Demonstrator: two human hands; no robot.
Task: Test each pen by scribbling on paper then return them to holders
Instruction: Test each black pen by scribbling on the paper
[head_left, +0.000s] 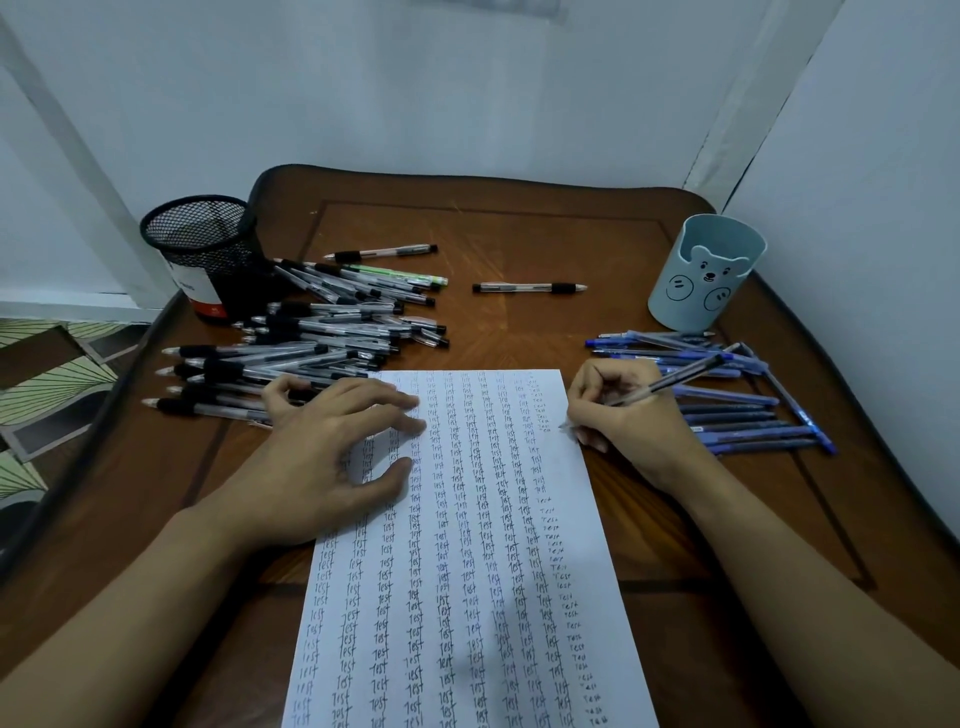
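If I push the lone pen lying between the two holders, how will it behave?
The lone pen has a slim round barrel and lies alone on the flat table, so it would probably roll. Its dark grip band likely makes it less slippery to pinch. It looks light.

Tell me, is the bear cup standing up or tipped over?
Standing up. The bear cup has its open rim on top and its base flat on the table.

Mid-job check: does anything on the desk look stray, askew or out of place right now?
One black-grip pen lies alone mid-table, apart from the black-grip pile and the blue pile. A green pen sits in the black-grip pile. Nothing looks spilled or damaged.
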